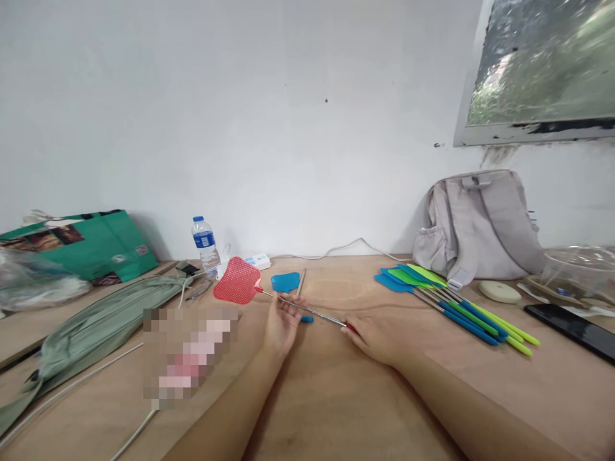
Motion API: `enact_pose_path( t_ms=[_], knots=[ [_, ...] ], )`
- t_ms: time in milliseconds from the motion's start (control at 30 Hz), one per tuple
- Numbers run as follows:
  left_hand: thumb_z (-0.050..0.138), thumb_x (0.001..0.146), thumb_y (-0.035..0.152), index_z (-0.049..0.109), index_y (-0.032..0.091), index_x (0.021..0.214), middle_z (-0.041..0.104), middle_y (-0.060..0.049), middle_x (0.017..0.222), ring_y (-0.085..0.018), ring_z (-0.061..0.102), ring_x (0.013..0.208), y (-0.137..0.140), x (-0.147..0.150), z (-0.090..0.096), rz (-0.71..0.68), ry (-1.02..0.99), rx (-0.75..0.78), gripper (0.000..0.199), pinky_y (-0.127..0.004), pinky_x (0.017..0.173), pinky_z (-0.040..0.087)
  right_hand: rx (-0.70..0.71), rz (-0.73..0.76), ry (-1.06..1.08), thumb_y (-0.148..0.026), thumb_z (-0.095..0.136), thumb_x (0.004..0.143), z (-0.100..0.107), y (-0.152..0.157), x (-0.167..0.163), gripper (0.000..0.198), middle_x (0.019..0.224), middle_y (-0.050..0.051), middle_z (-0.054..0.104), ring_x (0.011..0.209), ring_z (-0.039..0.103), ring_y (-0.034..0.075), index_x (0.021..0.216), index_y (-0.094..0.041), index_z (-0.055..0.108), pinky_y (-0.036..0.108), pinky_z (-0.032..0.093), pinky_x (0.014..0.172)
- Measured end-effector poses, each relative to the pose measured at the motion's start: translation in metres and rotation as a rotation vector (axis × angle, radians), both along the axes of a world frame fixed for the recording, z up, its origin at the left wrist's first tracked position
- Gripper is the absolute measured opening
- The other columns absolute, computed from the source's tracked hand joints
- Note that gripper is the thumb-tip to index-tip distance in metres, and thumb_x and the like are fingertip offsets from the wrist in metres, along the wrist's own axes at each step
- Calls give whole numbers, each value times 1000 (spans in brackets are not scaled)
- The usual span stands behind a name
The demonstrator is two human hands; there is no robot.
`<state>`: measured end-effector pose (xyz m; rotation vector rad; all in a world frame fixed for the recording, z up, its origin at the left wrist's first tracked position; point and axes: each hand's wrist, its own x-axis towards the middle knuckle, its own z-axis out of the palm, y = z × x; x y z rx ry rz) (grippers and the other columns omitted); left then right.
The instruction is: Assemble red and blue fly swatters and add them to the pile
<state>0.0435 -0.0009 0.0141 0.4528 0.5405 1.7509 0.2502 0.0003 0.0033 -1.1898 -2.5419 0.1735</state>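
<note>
A pale wall (288, 141) with a light-framed window (548, 70) rises behind a wooden tabletop (355, 397).

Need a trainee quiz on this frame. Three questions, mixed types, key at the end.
1. Which hand grips the red swatter at its handle end?
2. True or false: the bottle is left of the backpack in view.
3. The lone swatter lying beyond the left hand has a head that is: a) green, b) blue, c) yellow.

Key: 1. Right hand. 2. True. 3. b.
</note>
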Motion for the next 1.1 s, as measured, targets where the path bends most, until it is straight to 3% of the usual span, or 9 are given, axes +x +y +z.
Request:
enact_pose_path(
  t_ms=[100,233,433,533,600,833,1100],
  knots=[
    [51,78,38,42,18,58,46,4,49,-11,53,55,-7,21,-1,-122,-28,71,30,-31,68,47,23,10,-14,-41,25,88,-1,-1,-3,34,81,8,63,67,55,18,92,-19,51,26,28,53],
    [49,81,35,30,18,52,28,9,42,-5,34,38,-9,26,4,-51,-65,103,38,-23,55,42,-28,43,29,-41,25,88,3,-8,-8,34,79,6,63,65,54,16,89,-20,53,24,29,54],
    [45,84,29,22,18,51,18,9,41,-4,21,34,-7,9,19,-27,-53,142,41,-19,40,28,-322,254,341,-45,22,88,5,-15,-18,38,65,-1,50,59,44,11,73,-19,45,23,32,55],
    [43,84,32,19,19,51,16,9,41,-4,20,34,-7,1,24,-12,-42,135,43,-19,38,24,-508,323,404,-49,21,87,5,-14,-17,39,59,-4,40,54,37,9,70,-19,39,21,32,52],
    [42,84,32,18,19,51,15,9,41,-4,19,33,-6,-5,26,14,-40,134,43,-19,37,22,-561,330,401,-50,22,87,5,-11,-13,39,59,-4,38,53,36,9,70,-19,39,21,31,51],
    [35,87,27,17,18,50,15,9,38,-5,18,31,-1,-28,31,102,-70,165,42,-20,35,20,-381,293,260,-46,24,87,12,-4,0,36,67,-2,46,62,43,11,76,-20,46,23,32,57],
    [39,86,30,18,18,50,15,9,37,-5,18,30,0,-41,33,139,-59,164,44,-20,34,19,-282,284,190,-41,25,88,14,3,7,34,75,1,55,69,49,15,82,-20,51,26,36,62]
  ],
)
